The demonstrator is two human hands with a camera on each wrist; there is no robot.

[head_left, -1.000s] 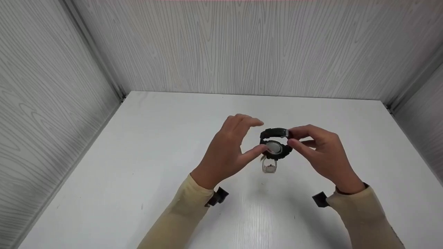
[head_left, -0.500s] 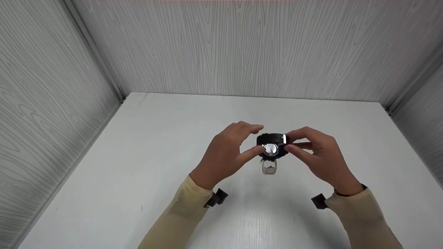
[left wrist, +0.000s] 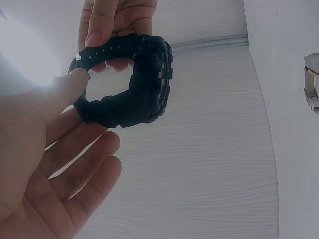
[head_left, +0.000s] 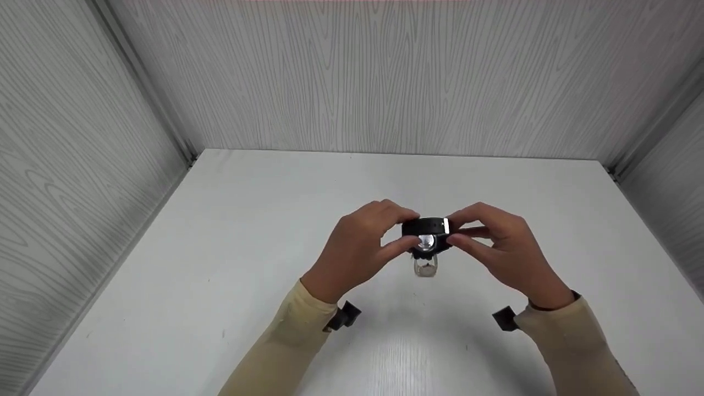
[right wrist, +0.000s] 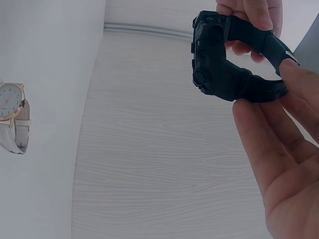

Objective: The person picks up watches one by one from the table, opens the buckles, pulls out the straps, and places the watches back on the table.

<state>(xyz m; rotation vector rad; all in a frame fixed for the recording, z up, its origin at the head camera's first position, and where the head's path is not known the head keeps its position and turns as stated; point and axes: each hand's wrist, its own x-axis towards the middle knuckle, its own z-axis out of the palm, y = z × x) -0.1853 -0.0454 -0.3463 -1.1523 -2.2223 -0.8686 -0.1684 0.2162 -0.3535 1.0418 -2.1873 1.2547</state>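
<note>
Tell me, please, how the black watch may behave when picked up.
Probably fairly stiff: the black watch has a broad strap curving in an open loop. It may feel heavier at the case, which looks bulkier than the strap. Perhaps it is not very slippery, since the case edge looks bumpy.

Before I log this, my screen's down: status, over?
Left hand and right hand pinching black wristwatch. Held above table. Pale-strapped analog watch below, touching neither.

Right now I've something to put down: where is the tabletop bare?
Bare tabletop: from left hand to left wall, and from right hand to right wall. Crowded: the middle, where both hands hold the black watch, and the pale watch sits.
</note>
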